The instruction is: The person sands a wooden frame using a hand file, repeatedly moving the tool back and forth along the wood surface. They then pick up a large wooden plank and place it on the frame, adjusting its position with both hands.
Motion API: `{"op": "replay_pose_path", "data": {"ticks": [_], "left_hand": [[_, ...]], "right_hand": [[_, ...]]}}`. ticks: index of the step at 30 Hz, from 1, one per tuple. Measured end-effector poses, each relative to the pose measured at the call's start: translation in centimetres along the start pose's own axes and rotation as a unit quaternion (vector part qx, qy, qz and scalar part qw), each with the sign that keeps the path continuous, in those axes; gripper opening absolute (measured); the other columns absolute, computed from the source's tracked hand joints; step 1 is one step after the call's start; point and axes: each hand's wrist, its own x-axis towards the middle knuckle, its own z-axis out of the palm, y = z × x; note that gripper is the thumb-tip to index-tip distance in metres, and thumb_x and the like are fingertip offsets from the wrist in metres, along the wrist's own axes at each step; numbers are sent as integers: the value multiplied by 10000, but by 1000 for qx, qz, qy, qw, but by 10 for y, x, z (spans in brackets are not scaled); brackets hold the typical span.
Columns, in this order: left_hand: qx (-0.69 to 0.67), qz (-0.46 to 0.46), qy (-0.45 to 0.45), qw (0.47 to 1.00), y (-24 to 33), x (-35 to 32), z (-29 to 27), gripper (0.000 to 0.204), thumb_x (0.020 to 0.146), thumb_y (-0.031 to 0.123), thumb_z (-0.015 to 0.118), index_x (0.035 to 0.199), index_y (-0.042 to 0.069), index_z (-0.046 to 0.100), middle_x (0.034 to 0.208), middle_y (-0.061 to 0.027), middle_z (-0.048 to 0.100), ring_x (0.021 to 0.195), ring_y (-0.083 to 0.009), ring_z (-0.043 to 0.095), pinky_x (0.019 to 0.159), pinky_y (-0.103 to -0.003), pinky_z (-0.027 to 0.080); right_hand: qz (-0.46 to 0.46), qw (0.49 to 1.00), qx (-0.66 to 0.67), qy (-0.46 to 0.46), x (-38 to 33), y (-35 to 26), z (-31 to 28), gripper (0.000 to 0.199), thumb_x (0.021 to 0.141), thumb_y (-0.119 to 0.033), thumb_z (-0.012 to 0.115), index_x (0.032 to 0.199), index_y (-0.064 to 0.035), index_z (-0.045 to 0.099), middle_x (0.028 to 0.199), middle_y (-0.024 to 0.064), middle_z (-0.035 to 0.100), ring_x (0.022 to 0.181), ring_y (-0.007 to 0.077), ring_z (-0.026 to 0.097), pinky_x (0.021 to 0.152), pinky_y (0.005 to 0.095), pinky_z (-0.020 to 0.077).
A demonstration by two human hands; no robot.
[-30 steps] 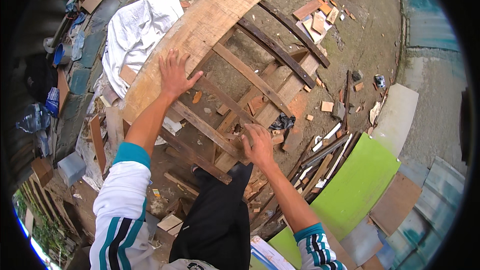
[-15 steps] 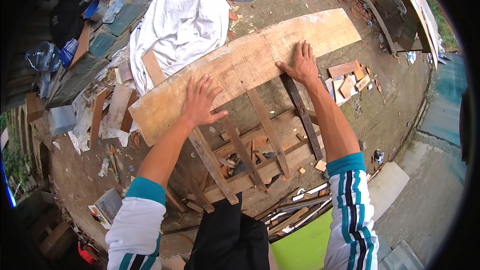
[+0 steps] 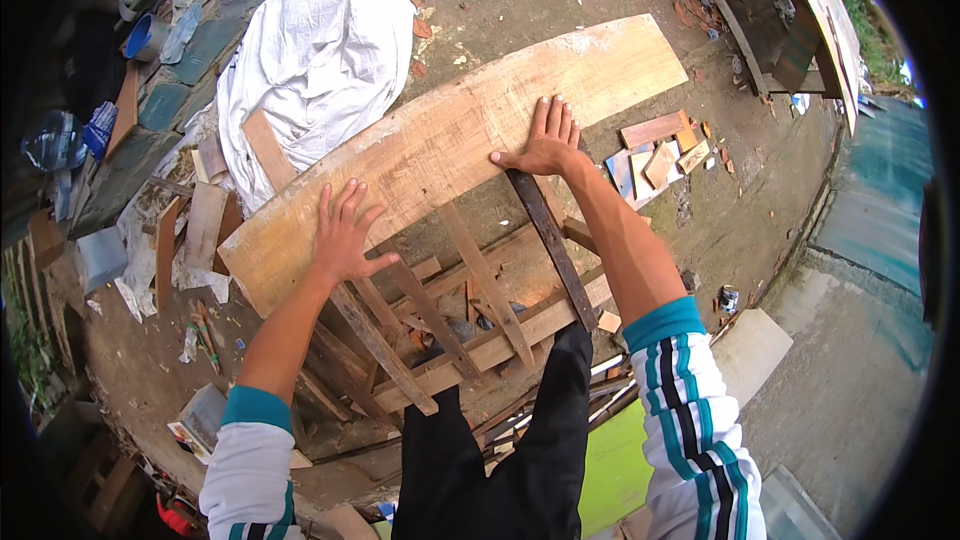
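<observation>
Plank [image 3: 450, 145] under both our palms, lying across a frame of wooden slats [image 3: 480, 310].

We press our left hand [image 3: 343, 235] flat near the plank's left end, fingers spread and gripping nothing; our right hand [image 3: 548, 140] lies flat near its middle, fingers likewise stretched open. A white sheet [image 3: 310, 60] is bunched on the ground just beyond the plank, and small wood offcuts [image 3: 660, 155] lie to the right.

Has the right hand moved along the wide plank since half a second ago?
No: the right hand lies flat at the wide plank's near edge, above the dark slat, as it did then. The left hand also holds its spot.
</observation>
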Motion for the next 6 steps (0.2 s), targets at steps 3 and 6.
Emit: {"op": "replay_pose_path", "data": {"ticks": [3,6], "left_hand": [[20,1,-4,1000,-2,2,1,864,776,737,682,1383,144,521,1498,-198,350,1507,-372,200,1241,-629,12],[53,3,-1,999,-8,-2,10,893,804,812,577,1424,174,497,1525,-172,315,1519,-350,168,1244,-641,-7]], "right_hand": [[-9,1000,4,-9,-1,-2,-5,1487,685,-874,650,1591,-3,-146,1644,293,-192,1523,425,-223,1221,586,-56],[-16,1000,12,-5,-8,-6,-7,1442,720,-839,653,1595,-8,-137,1657,292,-139,1531,424,-199,1218,595,-64]]}}
